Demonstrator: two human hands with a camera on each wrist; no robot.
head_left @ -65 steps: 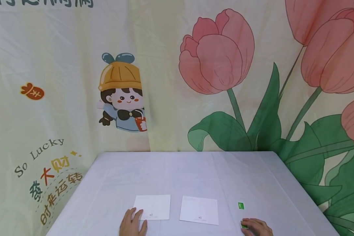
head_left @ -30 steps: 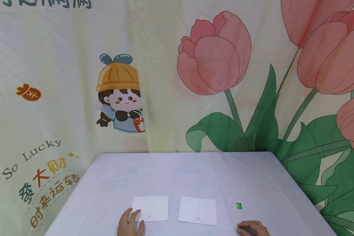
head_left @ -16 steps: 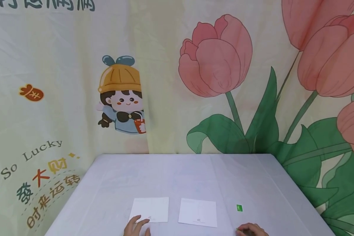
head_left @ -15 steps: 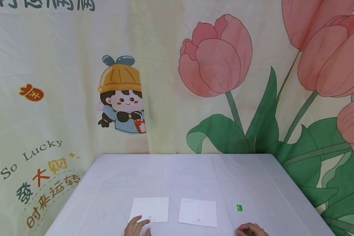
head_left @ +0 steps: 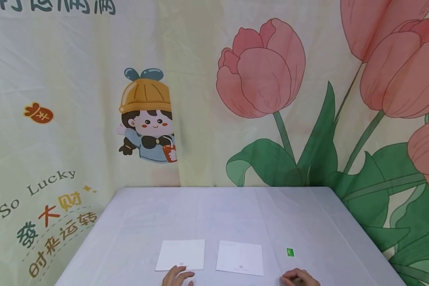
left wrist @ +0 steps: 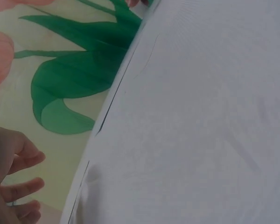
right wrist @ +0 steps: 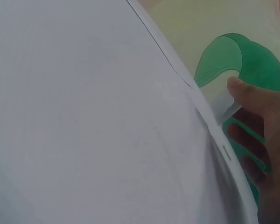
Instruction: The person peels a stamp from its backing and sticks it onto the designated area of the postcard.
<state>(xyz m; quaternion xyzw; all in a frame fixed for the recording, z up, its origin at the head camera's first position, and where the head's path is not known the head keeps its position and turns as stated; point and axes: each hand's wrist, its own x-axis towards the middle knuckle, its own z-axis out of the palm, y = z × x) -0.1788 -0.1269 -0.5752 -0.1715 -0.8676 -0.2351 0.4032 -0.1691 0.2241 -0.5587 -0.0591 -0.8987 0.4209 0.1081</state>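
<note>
My right hand pinches a small stamp between thumb and fingers, near the table's front right. In the right wrist view the stamp shows its white back and a toothed edge, jutting out past the thumb. A green stamp lies on the table just beyond this hand. My left hand holds nothing; its fingers are loosely bent and spread, at the near edge of the left white card. The right white card lies beside it, between the two hands. Both cards carry a small printed mark near the bottom.
A white cloth covers the table. Behind it hangs a curtain printed with tulips, a cartoon child and lettering. The wrist views mostly show the white tabletop and its edge.
My right hand has picked up the nearer green stamp and drawn it slightly left. My left hand has come off the left card, moving right and toward me.
</note>
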